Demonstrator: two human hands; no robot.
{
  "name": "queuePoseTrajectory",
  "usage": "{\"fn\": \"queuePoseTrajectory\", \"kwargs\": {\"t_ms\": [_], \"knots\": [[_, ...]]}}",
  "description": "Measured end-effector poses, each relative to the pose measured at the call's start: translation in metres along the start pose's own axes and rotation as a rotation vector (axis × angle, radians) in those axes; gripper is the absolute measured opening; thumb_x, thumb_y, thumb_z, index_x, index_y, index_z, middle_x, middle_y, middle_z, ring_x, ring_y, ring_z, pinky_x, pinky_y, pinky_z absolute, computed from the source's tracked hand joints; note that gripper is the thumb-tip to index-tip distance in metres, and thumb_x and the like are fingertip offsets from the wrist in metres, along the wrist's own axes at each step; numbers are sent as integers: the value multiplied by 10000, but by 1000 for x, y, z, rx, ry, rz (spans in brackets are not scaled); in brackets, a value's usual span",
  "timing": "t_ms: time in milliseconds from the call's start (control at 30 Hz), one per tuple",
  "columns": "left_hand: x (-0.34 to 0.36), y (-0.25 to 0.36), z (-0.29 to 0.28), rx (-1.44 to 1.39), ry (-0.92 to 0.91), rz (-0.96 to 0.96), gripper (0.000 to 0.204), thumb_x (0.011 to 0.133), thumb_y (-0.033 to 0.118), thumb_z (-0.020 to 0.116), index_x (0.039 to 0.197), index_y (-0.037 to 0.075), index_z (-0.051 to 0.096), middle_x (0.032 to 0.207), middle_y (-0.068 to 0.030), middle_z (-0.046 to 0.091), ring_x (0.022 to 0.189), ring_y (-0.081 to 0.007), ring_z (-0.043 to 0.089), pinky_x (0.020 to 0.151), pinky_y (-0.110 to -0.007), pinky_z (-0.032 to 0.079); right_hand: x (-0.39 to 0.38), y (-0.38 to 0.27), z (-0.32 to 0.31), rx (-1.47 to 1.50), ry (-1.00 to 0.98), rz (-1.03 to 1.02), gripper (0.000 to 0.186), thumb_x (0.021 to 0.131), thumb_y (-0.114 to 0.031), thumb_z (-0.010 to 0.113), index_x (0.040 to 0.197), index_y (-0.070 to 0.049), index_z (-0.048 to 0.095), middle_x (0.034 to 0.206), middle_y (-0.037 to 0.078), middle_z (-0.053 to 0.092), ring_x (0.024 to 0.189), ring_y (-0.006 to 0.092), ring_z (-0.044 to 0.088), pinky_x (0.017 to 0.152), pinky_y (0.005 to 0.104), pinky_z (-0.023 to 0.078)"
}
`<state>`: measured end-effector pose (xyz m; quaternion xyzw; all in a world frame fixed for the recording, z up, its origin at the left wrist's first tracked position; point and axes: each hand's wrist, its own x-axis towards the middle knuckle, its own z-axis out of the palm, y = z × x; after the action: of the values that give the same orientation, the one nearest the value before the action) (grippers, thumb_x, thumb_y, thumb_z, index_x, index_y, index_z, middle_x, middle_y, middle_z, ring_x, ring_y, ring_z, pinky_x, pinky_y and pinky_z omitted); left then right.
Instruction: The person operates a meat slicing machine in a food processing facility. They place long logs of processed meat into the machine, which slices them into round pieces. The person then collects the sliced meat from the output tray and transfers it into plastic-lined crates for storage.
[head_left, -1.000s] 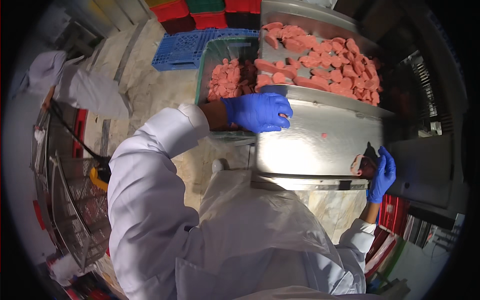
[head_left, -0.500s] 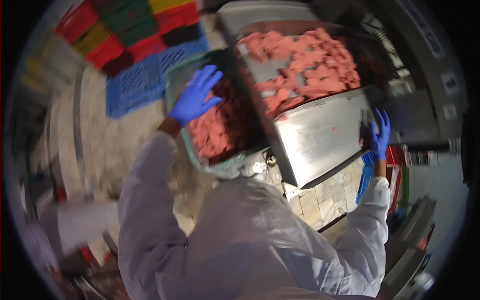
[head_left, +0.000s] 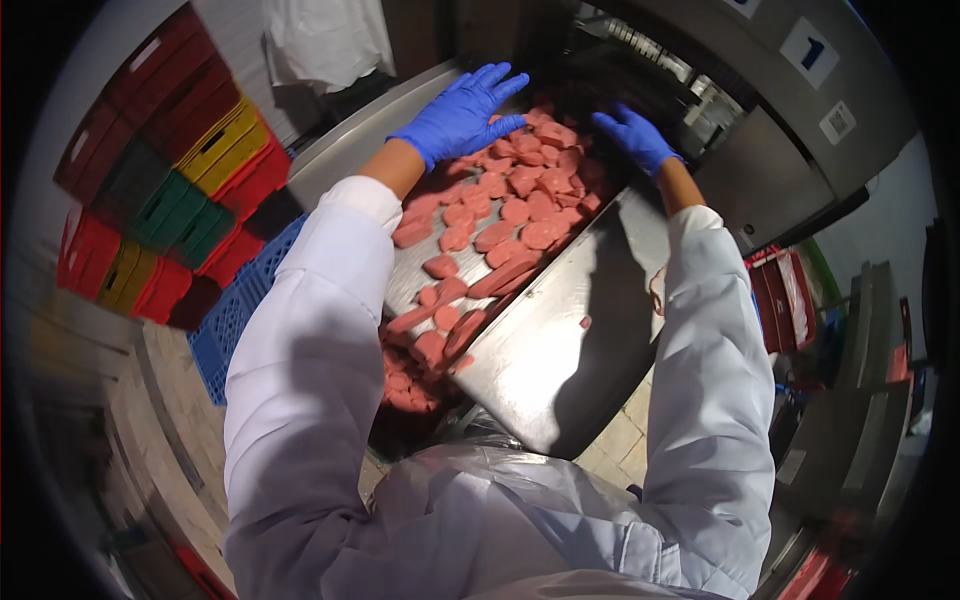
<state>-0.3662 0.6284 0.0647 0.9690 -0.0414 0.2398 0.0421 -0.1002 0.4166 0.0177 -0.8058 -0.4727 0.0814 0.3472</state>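
Pink pieces of raw meat (head_left: 535, 205), some rounded and some long, lie loose across a steel tray (head_left: 405, 290). Over the far left part of the pile is my left hand (head_left: 455, 118), blue-gloved and open, fingers stretched toward the far side; I cannot tell whether it touches the meat. My right hand (head_left: 637, 138), also blue-gloved, is open at the far right end of the tray, its fingers pointing left. Neither hand holds anything visible. More meat (head_left: 405, 385) sits below the tray's near left end, partly hidden by my left sleeve.
A flat steel panel (head_left: 520, 345) with one small meat scrap borders the tray's near right side. Steel machinery (head_left: 765, 180) stands at the right. Stacked red, yellow and green crates (head_left: 190, 165) stand at the left beside a blue plastic pallet (head_left: 225, 330). Red crates (head_left: 785, 295) are further right.
My left hand has gone from above the meat bin to over the tray's far left part. The right hand has left the steel panel's right edge for the tray's far end. The view has shifted.
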Motion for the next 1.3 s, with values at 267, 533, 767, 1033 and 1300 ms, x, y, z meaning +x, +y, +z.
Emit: {"fn": "queuePoseTrajectory", "kwargs": {"t_ms": [267,533,767,1033,1300], "knots": [[90,-56,133,-44,-334,-63,664,959,518,409,1463,95,326,1514,-211,280,1398,-362,269,1149,-426,241,2,-51,43,-443,-340,242,628,877,-529,483,1293,-63,549,1289,205,566,1184,369,547,1007,425,430],[69,-45,120,-20,-550,33,499,927,520,441,1321,232,548,1332,-131,503,1214,-382,443,1072,-478,324,-29,-88,67,-384,-346,425,731,800,-676,498,1275,-127,585,1260,190,591,1151,354,576,970,399,462],[-31,-50,75,-144,-508,69,511,925,545,447,1270,198,595,1318,-214,493,1169,-406,503,1038,-442,382,-90,-193,125,-259,-294,533,798,749,-716,535,1287,-127,574,1275,192,583,1158,371,570,978,394,457],[-135,-51,26,-137,-472,150,579,895,595,491,1261,158,595,1225,-194,556,1138,-388,526,998,-436,413,-152,-279,203,-186,-152,452,678,735,-711,540,1299,-335,561,1316,162,554,1197,345,546,1017,379,425],[-199,2,-65,-212,-600,223,549,910,528,492,1220,89,607,1196,-229,576,1140,-394,525,996,-440,406,-204,-317,239,-221,-93,553,858,724,-772,486,1285,-129,576,1188,159,645,1089,353,621,973,396,463]]}}
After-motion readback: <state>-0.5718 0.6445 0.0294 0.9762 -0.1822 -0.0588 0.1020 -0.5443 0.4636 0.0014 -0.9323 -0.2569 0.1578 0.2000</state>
